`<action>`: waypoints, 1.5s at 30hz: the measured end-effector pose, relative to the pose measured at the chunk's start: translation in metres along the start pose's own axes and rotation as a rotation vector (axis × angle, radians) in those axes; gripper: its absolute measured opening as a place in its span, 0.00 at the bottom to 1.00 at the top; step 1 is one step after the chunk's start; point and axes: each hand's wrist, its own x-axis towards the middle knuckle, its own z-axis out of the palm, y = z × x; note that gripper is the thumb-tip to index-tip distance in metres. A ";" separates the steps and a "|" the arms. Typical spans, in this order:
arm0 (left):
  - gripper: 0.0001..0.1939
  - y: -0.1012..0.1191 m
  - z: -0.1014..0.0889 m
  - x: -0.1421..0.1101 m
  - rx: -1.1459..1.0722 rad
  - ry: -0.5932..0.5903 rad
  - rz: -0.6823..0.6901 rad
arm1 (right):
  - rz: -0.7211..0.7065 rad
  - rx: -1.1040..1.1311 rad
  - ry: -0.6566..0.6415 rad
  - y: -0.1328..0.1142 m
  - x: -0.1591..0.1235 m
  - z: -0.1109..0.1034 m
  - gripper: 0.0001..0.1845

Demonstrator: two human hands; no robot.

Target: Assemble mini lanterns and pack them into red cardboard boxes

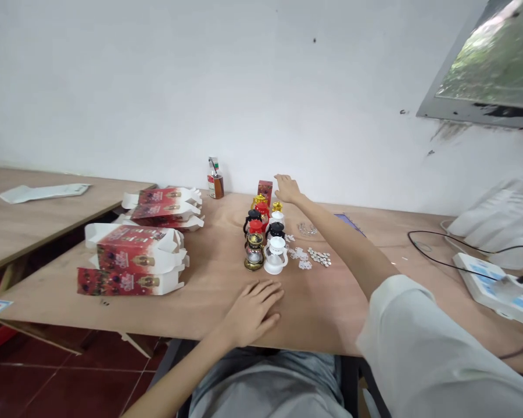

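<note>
My left hand (253, 313) lies flat on the wooden table (218, 267) near its front edge, fingers stretched and holding nothing. Just beyond it stand small lanterns in two rows, with a bronze lantern (254, 253) and a white lantern (275, 255) nearest; black, red and gold ones are behind. My right hand (288, 189) is stretched out to the back by the wall, its fingers extended and nothing visible in them. Left of those fingers, a small upright red box (265, 190) stands behind the lanterns, with a narrow gap between. A gold lantern (277, 206) is just below this hand.
Unfolded red printed cartons (126, 249) lie in stacks on the left. Right of the lanterns are white cut pieces (300, 255), small round parts (320, 257) and clear bits (307, 229). A bottle (215, 184) stands by the wall; a power strip (497, 284) with cables is far right.
</note>
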 end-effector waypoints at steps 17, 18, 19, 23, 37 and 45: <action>0.29 -0.002 0.006 0.031 -0.068 -0.029 -0.056 | 0.130 0.024 -0.125 0.013 0.057 0.013 0.30; 0.29 -0.002 0.006 0.031 -0.070 -0.031 -0.058 | 0.142 0.044 -0.065 0.019 0.050 0.007 0.31; 0.29 -0.002 0.005 0.031 -0.072 -0.033 -0.058 | 0.162 0.088 0.022 0.027 0.042 0.000 0.32; 0.25 -0.005 0.003 0.036 -0.074 -0.018 -0.037 | 0.307 0.472 0.497 0.067 -0.005 -0.022 0.30; 0.08 -0.001 0.011 0.036 0.188 0.187 0.105 | 0.984 0.934 0.670 0.173 -0.249 -0.007 0.22; 0.08 0.002 0.011 0.039 0.166 0.136 0.020 | 0.529 0.144 0.221 0.138 -0.219 -0.056 0.25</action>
